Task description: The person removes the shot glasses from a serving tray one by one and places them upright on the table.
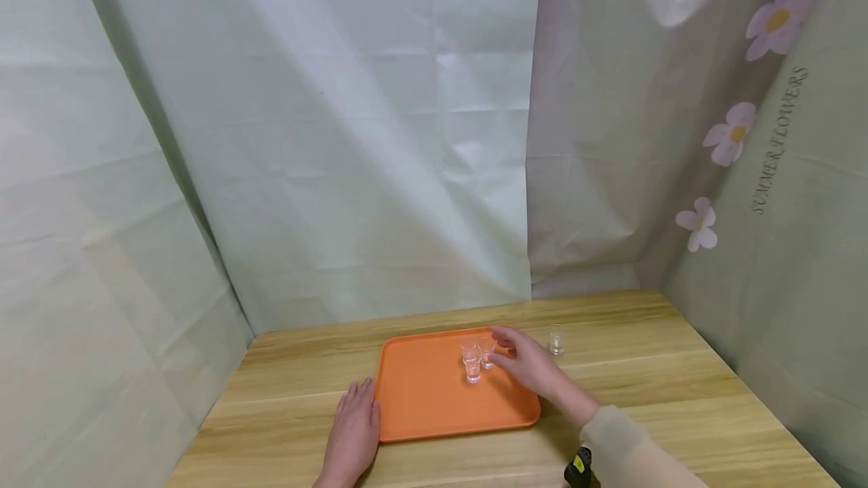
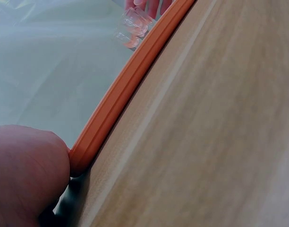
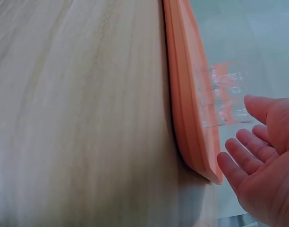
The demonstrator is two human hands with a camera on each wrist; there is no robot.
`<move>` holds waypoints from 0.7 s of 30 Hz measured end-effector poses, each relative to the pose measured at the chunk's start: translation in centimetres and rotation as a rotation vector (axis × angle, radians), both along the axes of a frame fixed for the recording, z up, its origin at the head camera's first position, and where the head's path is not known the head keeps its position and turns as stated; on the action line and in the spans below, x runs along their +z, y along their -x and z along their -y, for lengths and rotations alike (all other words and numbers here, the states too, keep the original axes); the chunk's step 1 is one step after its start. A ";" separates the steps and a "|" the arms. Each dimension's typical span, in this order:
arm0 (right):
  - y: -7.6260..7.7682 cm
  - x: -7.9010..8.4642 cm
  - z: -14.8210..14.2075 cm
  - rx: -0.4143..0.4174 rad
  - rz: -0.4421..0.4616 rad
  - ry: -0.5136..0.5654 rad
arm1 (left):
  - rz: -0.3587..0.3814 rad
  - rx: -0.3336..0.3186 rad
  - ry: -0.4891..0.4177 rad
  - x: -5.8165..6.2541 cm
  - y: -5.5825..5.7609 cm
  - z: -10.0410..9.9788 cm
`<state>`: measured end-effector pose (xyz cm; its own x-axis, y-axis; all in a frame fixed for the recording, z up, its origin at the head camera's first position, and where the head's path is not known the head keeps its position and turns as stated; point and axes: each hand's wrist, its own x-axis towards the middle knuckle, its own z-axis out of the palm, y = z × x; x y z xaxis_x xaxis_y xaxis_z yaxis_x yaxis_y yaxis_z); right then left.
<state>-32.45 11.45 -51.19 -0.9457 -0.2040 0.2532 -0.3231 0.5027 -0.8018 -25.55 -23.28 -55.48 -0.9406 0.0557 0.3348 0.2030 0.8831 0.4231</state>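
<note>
An orange tray lies on the wooden table. Three small clear shot glasses stand close together on its right half: a front glass, one behind it and a right-hand glass. My right hand hovers over the tray's right side, its fingers loosely spread beside the right-hand glass. In the right wrist view the thumb is apart from the other fingers, with nothing between them. Along the tray's left edge my left hand rests on the table, fingers straight, touching the rim.
Another clear shot glass stands on the table to the right of the tray, just beyond my right hand. Pale green curtains hang behind the table and at both sides. A black strap shows by my right sleeve.
</note>
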 end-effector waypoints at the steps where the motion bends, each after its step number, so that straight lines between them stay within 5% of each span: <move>1: 0.1 -0.1 0.0 -0.001 0.002 0.006 | 0.001 0.001 -0.002 0.0 0.0 0.0; 21: 0.6 -1.3 1.0 -0.013 0.006 0.077 | 0.019 0.002 -0.006 0.2 0.0 -0.1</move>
<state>-33.04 10.42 -52.50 -0.9497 -0.1715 0.2619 -0.3118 0.4439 -0.8401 -25.54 -23.15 -55.32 -0.9468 0.0523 0.3174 0.1934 0.8809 0.4320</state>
